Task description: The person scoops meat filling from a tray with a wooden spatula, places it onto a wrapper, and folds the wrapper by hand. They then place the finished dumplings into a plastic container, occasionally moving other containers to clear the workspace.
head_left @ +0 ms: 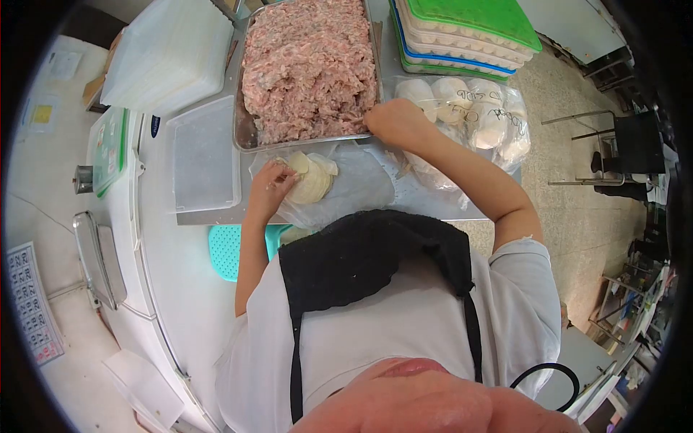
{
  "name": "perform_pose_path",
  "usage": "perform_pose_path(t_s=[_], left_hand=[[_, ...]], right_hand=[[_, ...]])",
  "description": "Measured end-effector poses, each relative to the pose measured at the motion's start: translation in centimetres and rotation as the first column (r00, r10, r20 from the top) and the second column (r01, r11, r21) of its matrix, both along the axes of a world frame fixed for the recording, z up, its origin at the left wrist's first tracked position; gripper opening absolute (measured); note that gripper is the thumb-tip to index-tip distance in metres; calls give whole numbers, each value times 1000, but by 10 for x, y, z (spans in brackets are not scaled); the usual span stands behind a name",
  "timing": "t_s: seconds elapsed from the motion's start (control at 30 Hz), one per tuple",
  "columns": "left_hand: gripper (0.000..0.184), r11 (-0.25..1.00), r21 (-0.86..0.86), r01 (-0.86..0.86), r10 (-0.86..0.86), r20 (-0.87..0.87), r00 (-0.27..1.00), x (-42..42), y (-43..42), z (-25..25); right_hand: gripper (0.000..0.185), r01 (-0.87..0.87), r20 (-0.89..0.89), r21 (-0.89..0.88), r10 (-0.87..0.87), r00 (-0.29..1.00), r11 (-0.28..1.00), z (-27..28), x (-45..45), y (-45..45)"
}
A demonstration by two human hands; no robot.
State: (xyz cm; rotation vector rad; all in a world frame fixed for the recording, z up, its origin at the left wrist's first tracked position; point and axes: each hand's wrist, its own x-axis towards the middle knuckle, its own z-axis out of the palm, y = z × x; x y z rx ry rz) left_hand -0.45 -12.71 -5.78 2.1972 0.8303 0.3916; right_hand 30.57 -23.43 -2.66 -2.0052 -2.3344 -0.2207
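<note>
My left hand (273, 186) is closed, its fingertips pinching the edge of a thin round dough wrapper (298, 162). Just under it lies a stack of similar pale wrappers (313, 186) on a clear plastic bag (364, 180). At the near right corner of a metal tray (307, 143), my right hand (398, 124) is curled with its fingertips against the minced meat (310, 72). Whatever those fingers hold is hidden. The meat is heaped high at the back of the tray and lower toward me.
Right of the tray are bagged round white items (487, 130) and stacked lidded egg-tray-like boxes (462, 36). To the left stand stacked clear containers (170, 58) and one shallow clear container (204, 159). A turquoise perforated stool (224, 252) sits below the table's near edge.
</note>
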Motion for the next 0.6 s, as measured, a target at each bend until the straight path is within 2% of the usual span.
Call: perform_pose_path(t_s=[0.03,0.07,0.17,0.23,0.27,0.33,0.37,0.43,0.47,0.53,0.57,0.6], left_hand=[[14,997,-72,-2,4,25,1000,-2,2,2],[14,997,-76,-2,4,30,1000,-3,4,4],[11,996,-8,89,-89,33,995,-6,12,9],[10,992,-59,111,-110,31,993,-8,18,12],[10,992,-59,116,-114,38,993,-8,22,14],[11,985,-23,169,-164,133,977,-7,29,15],[11,986,-28,166,-161,138,977,-7,32,17],[12,973,8,233,-232,108,967,-8,39,17],[12,972,3,234,-233,111,966,-9,41,15],[15,960,-49,277,-267,159,951,-6,44,14],[15,958,-48,282,-271,168,948,-5,44,15],[15,955,-179,237,-198,211,957,-3,42,19]], right_hand=[[14,-45,-70,-5,45,997,999,-1,-3,-6],[14,-45,-65,-9,45,997,999,-1,-4,-9],[19,16,-81,-78,-22,997,997,1,-2,-19],[26,93,-246,-148,-128,961,985,6,3,-21],[26,98,-240,-147,-132,962,984,7,7,-21],[29,126,-419,-167,-187,888,978,12,12,-18],[29,125,-414,-172,-187,891,977,14,12,-14],[29,260,-153,-247,-303,941,933,36,2,-5],[29,262,-150,-252,-305,941,932,30,-7,-3],[29,232,40,-327,-232,972,916,19,-26,-2],[29,239,49,-326,-236,971,915,20,-27,-3],[29,257,-121,-329,-311,943,909,23,-26,-7]])
